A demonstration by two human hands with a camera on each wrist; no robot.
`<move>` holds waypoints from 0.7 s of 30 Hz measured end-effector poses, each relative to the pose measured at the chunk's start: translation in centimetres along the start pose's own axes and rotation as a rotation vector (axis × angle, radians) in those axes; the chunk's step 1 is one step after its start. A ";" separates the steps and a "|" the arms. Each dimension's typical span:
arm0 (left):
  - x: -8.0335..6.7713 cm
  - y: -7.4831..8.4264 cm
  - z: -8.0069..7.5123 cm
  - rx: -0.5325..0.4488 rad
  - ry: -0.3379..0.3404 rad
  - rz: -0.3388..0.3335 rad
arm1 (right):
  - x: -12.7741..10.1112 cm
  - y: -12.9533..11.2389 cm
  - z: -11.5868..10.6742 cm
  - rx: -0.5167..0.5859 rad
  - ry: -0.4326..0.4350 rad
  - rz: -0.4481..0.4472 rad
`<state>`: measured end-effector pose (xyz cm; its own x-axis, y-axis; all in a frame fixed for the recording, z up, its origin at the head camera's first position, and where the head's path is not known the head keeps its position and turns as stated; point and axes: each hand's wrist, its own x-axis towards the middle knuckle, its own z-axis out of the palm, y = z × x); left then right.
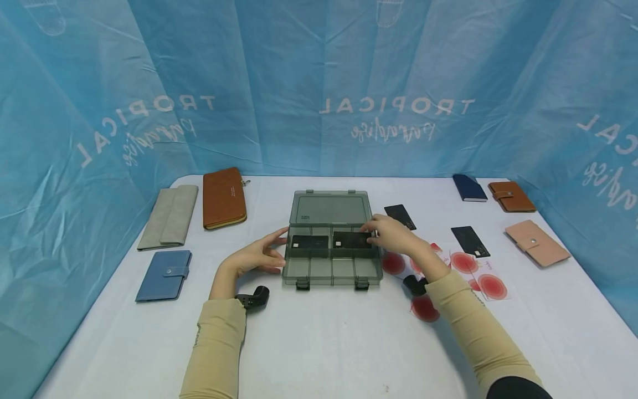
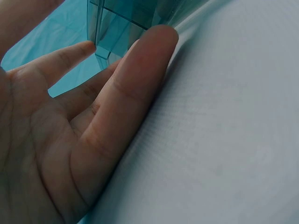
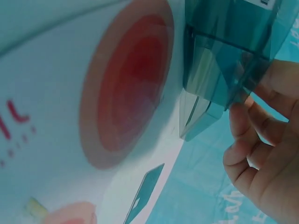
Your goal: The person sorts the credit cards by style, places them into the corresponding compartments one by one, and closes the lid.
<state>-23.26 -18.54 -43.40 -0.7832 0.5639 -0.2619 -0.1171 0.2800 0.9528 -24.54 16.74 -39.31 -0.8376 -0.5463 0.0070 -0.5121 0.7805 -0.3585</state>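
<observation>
A translucent grey-green divided box (image 1: 331, 271) stands on the table with its lid laid back. Inside it, one black card (image 1: 309, 243) lies in the left part of the middle row and another black card (image 1: 349, 240) in the right part. My left hand (image 1: 256, 255) touches the box's left side with spread, fairly straight fingers; in the left wrist view its thumb (image 2: 135, 79) is near the box wall. At the right card's outer end, my right hand (image 1: 394, 235) reaches over the box edge and pinches the card. The box wall partly hides those fingertips in the right wrist view.
Right of the box lie black cards (image 1: 400, 216) (image 1: 470, 241) and red-and-white printed cards (image 1: 492, 285). Farther right are a navy holder (image 1: 469, 188), a brown wallet (image 1: 513, 197) and a pink wallet (image 1: 537, 243). On the left are grey (image 1: 169, 216), brown (image 1: 224, 198) and blue (image 1: 163, 276) wallets.
</observation>
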 end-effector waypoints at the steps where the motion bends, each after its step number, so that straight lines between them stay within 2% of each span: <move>1: 0.0 0.0 0.0 -0.003 0.000 -0.002 | 0.0 0.2 -0.1 0.018 0.001 -0.005; 6: -0.1 0.1 0.0 -0.003 -0.005 -0.001 | 0.6 1.9 -1.2 0.175 0.072 0.008; 10: -0.2 0.3 -0.1 -0.003 -0.012 0.008 | 1.4 4.4 -2.3 0.261 0.108 0.086; 12: -0.3 0.3 -0.1 -0.007 -0.017 0.011 | 1.9 5.8 -2.6 0.246 0.068 0.127; 15: -0.2 0.2 -0.1 -0.011 -0.023 0.009 | 2.5 7.5 -2.8 0.190 -0.056 0.200; 18: -0.1 0.1 -0.1 -0.013 -0.025 0.005 | 3.0 8.3 -2.9 0.126 -0.177 0.265; 21: 0.0 0.1 -0.1 -0.013 -0.026 0.008 | 3.4 8.7 -3.0 0.075 -0.253 0.307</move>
<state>-23.29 -18.63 -43.33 -0.7679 0.5864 -0.2577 -0.1187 0.2652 0.9569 -32.43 22.60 -39.62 -0.8715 -0.3560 -0.3373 -0.2222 0.8998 -0.3756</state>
